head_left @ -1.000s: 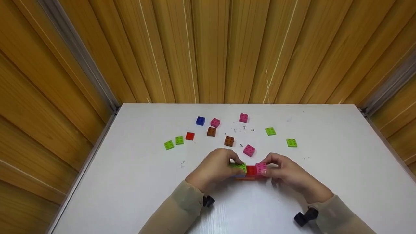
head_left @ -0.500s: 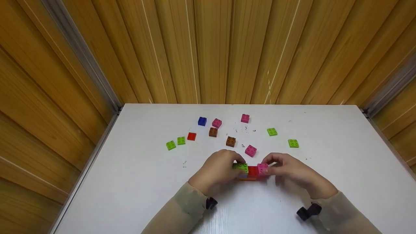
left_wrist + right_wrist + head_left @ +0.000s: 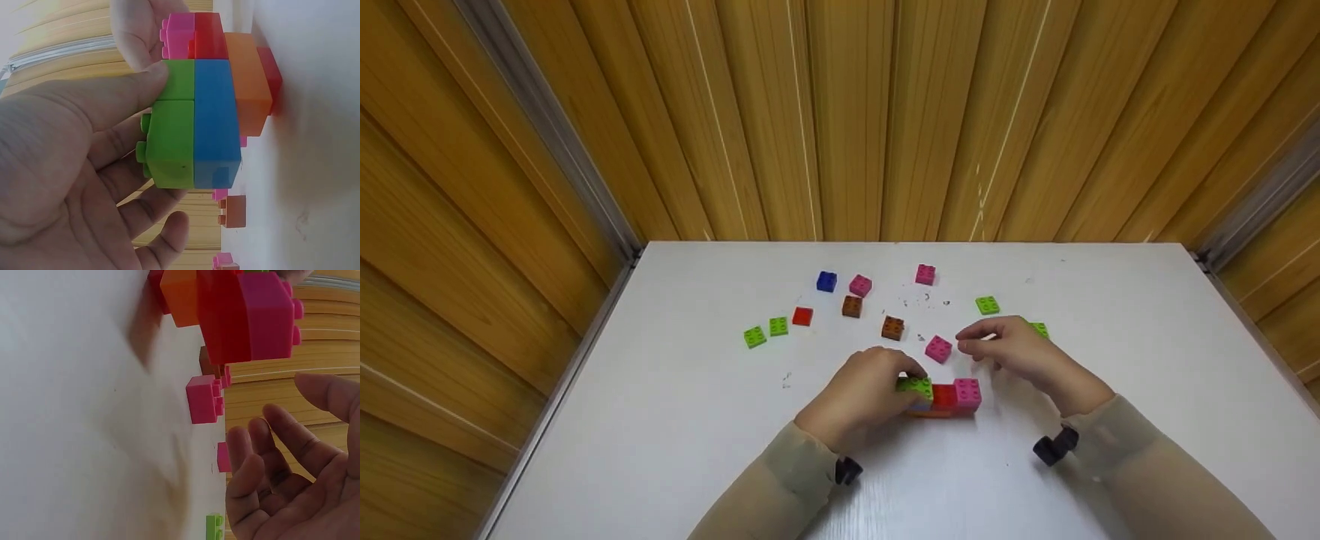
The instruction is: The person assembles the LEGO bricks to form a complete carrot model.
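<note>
My left hand [image 3: 866, 386] grips a stack of toy building bricks by its left end, thumb and fingers on the green bricks [image 3: 173, 143]. Below the green is a blue brick [image 3: 215, 124], then an orange brick [image 3: 246, 84] and a red brick [image 3: 271, 79] at the bottom. On the stack's right side, a pink brick [image 3: 967, 391] sits on red, beside a lower red top [image 3: 943, 395]. My right hand [image 3: 1020, 356] holds nothing; its fingers are loosely bent. Its fingertips are just right of a loose pink brick [image 3: 938, 349] on the table.
On the white table [image 3: 697, 435] lie two brown bricks [image 3: 892, 328], a blue brick [image 3: 826, 281], more pink bricks [image 3: 925, 274], a flat red piece [image 3: 802, 316] and several flat green pieces [image 3: 987, 305]. A ribbed wooden wall [image 3: 847, 120] stands behind the table.
My right hand has let go of the pink brick on the stack's right end and moved up and away toward the loose pink brick. My left hand keeps its grip.
</note>
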`<control>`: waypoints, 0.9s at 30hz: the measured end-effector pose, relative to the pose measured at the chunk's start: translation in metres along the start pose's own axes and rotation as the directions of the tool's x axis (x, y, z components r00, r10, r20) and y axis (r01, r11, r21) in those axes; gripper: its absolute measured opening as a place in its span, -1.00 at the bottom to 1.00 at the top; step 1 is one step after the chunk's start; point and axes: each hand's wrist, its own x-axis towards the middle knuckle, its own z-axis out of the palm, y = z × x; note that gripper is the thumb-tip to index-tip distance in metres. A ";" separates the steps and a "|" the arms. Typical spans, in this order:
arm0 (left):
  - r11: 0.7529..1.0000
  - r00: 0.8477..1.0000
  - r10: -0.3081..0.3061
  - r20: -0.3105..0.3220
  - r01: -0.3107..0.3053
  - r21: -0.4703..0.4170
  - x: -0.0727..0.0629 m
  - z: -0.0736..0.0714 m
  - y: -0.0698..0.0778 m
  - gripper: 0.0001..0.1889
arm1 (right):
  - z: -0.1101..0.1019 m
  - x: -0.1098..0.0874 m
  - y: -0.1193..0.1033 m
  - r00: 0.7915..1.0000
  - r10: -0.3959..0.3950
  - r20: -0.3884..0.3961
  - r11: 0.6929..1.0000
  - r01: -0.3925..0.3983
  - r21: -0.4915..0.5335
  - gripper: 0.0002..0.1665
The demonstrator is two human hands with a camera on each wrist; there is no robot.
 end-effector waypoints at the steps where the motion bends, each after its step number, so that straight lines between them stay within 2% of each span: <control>1: 1.000 1.000 -0.005 0.001 0.005 -0.002 0.000 0.000 0.000 -0.73 | 0.000 0.003 -0.001 1.000 -0.001 0.000 1.000 0.001 -0.010 -0.46; 8: 1.000 0.999 -0.027 0.017 0.027 -0.010 0.001 0.000 0.000 -0.71 | 0.008 0.024 -0.004 0.999 -0.048 -0.013 0.994 0.047 -0.102 -0.48; 15: 1.000 0.999 -0.004 0.037 0.005 -0.026 0.002 0.000 -0.004 -0.71 | 0.015 0.037 -0.002 1.000 -0.007 -0.018 0.989 0.005 -0.145 -0.40; 21: 0.996 0.999 0.025 0.046 -0.021 -0.085 0.004 -0.001 -0.008 -0.71 | 0.021 0.043 0.000 1.000 -0.008 0.003 0.990 0.008 -0.143 -0.47; 27: 0.982 0.996 -0.009 0.086 0.026 -0.189 0.006 -0.002 -0.014 -0.76 | 0.022 0.044 0.002 1.000 -0.002 -0.001 0.989 0.002 -0.151 -0.51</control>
